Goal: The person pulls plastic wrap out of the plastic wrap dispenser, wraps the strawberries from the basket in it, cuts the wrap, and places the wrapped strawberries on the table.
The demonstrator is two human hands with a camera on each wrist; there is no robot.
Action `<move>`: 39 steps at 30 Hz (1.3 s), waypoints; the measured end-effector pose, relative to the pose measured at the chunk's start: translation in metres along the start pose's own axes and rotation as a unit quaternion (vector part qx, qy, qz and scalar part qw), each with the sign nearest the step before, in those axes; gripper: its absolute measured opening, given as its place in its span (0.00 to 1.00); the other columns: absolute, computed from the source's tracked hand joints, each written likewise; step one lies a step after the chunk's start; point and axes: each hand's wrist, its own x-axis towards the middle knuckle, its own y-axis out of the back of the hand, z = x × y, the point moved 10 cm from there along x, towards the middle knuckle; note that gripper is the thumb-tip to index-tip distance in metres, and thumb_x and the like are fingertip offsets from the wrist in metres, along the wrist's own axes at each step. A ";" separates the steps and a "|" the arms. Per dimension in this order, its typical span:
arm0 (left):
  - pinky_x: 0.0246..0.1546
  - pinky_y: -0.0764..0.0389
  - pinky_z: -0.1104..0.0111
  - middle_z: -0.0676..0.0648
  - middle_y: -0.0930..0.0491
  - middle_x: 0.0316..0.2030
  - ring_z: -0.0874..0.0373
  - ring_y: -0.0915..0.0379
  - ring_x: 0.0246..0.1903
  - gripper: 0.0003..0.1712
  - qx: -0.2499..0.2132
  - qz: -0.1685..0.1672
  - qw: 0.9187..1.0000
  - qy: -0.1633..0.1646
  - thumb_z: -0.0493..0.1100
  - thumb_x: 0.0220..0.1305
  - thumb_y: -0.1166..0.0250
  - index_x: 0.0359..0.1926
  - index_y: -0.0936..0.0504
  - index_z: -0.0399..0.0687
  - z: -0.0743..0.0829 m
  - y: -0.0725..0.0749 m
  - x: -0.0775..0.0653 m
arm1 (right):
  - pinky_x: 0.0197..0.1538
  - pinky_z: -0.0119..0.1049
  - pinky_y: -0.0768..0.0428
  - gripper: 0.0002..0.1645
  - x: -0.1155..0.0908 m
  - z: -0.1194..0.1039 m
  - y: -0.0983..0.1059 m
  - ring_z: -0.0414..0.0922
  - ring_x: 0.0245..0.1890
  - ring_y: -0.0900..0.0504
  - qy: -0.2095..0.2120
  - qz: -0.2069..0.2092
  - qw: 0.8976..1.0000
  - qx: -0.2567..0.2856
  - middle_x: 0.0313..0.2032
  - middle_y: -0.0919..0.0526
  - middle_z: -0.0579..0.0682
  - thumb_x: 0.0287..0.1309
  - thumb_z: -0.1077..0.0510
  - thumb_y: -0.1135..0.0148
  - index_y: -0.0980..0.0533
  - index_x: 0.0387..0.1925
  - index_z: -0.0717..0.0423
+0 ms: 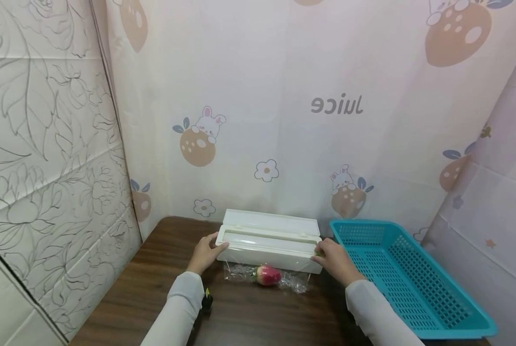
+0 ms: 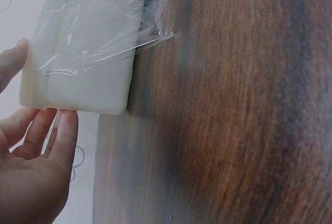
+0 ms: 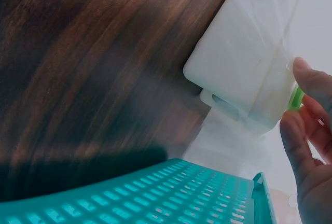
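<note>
A white cling film dispenser (image 1: 268, 257) lies across the table with its lid (image 1: 270, 222) raised at the back. Clear film (image 1: 294, 281) hangs from its front edge onto the table. A red fruit with a pale yellow, green-leaved end (image 1: 268, 275), strawberry-like, lies among this film. My left hand (image 1: 206, 252) holds the dispenser's left end, thumb on the front top edge and fingers (image 2: 65, 136) against the end. At the opposite end, my right hand (image 1: 333, 259) pinches a small green slide cutter (image 3: 296, 98) between thumb and fingers.
A teal perforated basket (image 1: 413, 331) stands at the right, close to my right forearm. Behind the dark wooden table (image 1: 132, 307) hangs a printed curtain (image 1: 258, 120). A small black item with a yellow mark (image 1: 207, 302) is beside my left sleeve.
</note>
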 end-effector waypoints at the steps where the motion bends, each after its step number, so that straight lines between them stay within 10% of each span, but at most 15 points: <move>1: 0.40 0.18 0.59 0.35 0.25 0.53 0.47 0.22 0.44 0.38 -0.001 0.000 1.000 0.000 0.53 0.63 0.29 0.65 0.27 0.33 0.000 0.000 0.000 | 0.33 0.37 0.23 0.10 -0.001 -0.001 0.001 0.41 0.28 0.29 0.007 0.003 1.000 -0.003 0.30 0.26 0.45 0.53 0.57 0.24 0.19 0.32 0.55; 39: 0.41 0.17 0.59 0.37 0.25 0.52 0.48 0.23 0.45 0.37 -0.011 -0.008 1.000 0.001 0.52 0.64 0.29 0.66 0.27 0.35 0.000 0.001 -0.002 | 0.45 0.44 0.16 0.15 -0.006 -0.048 -0.008 0.46 0.41 0.18 0.211 -0.008 0.977 -0.011 0.40 0.21 0.48 0.57 0.74 0.35 0.22 0.42 0.55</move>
